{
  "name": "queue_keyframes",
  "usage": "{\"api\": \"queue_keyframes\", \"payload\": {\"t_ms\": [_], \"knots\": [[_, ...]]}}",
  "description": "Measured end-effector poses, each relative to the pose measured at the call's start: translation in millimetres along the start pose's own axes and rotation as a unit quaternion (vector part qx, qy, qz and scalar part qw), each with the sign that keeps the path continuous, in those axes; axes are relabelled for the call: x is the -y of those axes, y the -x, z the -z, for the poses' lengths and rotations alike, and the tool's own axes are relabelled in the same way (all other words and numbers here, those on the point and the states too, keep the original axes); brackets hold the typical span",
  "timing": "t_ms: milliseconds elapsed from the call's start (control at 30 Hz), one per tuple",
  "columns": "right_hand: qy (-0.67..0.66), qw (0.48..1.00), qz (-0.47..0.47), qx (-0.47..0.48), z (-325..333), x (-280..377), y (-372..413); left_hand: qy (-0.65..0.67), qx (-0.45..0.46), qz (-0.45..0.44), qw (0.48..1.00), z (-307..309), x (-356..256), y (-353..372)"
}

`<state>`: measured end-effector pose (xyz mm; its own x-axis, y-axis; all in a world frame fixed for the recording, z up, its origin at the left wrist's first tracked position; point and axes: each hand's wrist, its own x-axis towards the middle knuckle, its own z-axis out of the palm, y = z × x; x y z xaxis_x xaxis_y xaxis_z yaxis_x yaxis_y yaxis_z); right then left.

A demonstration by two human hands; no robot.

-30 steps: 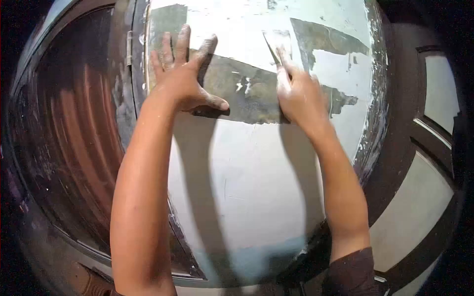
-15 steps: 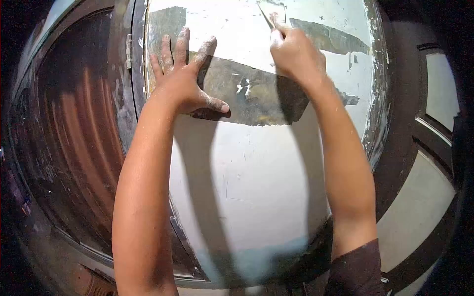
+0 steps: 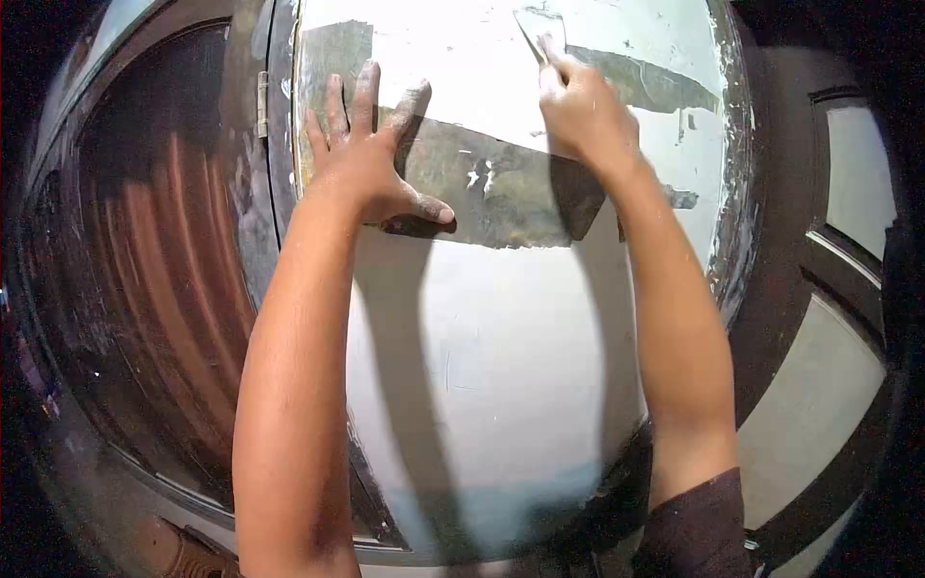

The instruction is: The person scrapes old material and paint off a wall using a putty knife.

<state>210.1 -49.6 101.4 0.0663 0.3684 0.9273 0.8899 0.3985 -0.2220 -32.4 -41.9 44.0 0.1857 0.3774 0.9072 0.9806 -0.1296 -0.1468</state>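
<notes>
My right hand [image 3: 586, 114] is closed round a putty knife [image 3: 541, 31], its blade up against the white upper part of a panel [image 3: 482, 328]. Fingers spread, my left hand [image 3: 371, 164] lies against the panel's left side, dusted with white powder. Between and below the hands runs a bare grey-brown strip [image 3: 482, 188] with ragged edges and two small white flecks. White coating covers the panel above and below that strip. A second grey strip [image 3: 646, 77] shows to the right of the knife.
A metal hinge [image 3: 261, 104] sits on the dark frame left of the panel. Further left, a reddish-brown curtain [image 3: 173, 250] hangs behind a dark frame. On the right stands a dark door with pale panels [image 3: 819, 414]. Both arms cast shadows on the panel.
The whole view has shifted slightly, so the panel and both hands sit a little further right and lower. My left hand stays spread on the panel; my right still grips the putty knife.
</notes>
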Motion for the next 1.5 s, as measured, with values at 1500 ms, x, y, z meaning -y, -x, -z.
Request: {"api": "queue_keyframes", "payload": {"t_ms": [1500], "knots": [[0.074, 0.996, 0.018, 0.039, -15, 33, 16, -0.007, -0.046, -0.035, 0.998, 3, 40, -29]]}}
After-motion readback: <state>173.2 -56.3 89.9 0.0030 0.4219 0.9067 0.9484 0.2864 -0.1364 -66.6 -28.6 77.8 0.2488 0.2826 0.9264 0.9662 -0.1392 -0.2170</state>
